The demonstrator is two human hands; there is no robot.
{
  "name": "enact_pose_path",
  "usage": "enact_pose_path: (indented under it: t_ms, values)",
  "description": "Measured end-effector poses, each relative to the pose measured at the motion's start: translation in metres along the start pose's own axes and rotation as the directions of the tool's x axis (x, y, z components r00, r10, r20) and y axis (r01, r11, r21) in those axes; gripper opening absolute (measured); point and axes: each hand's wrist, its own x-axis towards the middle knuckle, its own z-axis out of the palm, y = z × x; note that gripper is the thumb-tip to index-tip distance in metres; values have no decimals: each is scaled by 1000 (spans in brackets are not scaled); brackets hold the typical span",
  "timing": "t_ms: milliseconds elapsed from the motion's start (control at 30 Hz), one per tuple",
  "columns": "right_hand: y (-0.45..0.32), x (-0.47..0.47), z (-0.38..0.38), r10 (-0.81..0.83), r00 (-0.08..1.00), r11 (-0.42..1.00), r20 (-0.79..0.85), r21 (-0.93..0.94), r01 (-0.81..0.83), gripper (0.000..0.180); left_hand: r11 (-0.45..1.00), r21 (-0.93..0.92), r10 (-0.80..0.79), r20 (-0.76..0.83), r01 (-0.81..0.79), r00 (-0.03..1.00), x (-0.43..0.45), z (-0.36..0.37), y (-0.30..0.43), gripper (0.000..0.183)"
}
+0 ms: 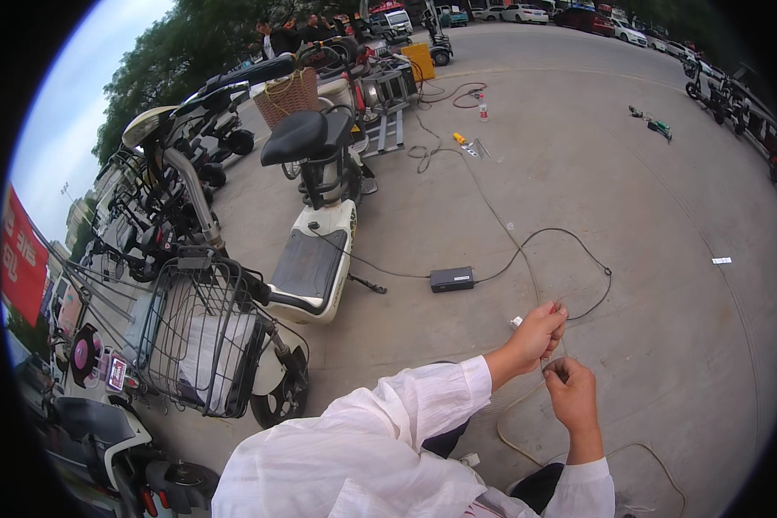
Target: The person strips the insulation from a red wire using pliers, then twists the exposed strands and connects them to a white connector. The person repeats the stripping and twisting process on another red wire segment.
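Observation:
My left hand (pixel 536 338) is closed around a small red-ended object (pixel 554 309), mostly hidden by the fingers. Just below it, my right hand (pixel 571 388) pinches a thin cable (pixel 544 369) between thumb and fingertips. Beige cable (pixel 502 427) curves over the concrete under my hands. A black charger brick (pixel 452 279) lies on the ground to the left, with one lead running to an electric scooter (pixel 314 259). Its other lead (pixel 573 234) loops round towards my hands. Beside my left wrist is a small white piece (pixel 517 321), perhaps a plug.
A wire-basket front (pixel 201 343) stands close on my left, with parked scooters (pixel 129 239) behind. Further off lie a yellow-handled tool (pixel 460 139), a plastic bottle (pixel 483 109), a red hose (pixel 469 96) and a green tool (pixel 659 128). People (pixel 278 39) stand at the back.

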Motion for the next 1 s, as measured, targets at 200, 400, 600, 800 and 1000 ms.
enact_pose_path:
  t_ms: [200, 400, 600, 800, 1000]
  values:
    - [1, -4, -5, -62, 998, 998, -32, -21, 61, 8, 996, 92, -12, 8, 11, 1000, 4, 5, -11, 21]
    - [-1, -4, 5, -181, 965, 984, -188, -35, 177, 10, 993, -98, -67, 5, 67, 998, 9, -2, -16, 20]
    - [-8, -11, 18, 27, 996, 969, -82, 246, -6, 16, 982, -172, -94, -107, 74, 990, 6, -3, -14, 19]
    - [1, -4, 19, -82, 991, 997, -110, -19, 80, 15, 988, -149, -40, -44, 33, 998, 6, -8, -11, 20]
    - [4, -1, 15, 156, 986, 894, 63, 415, -168, 11, 938, -323, -69, 179, 125, 981, 6, -12, -8, 13]
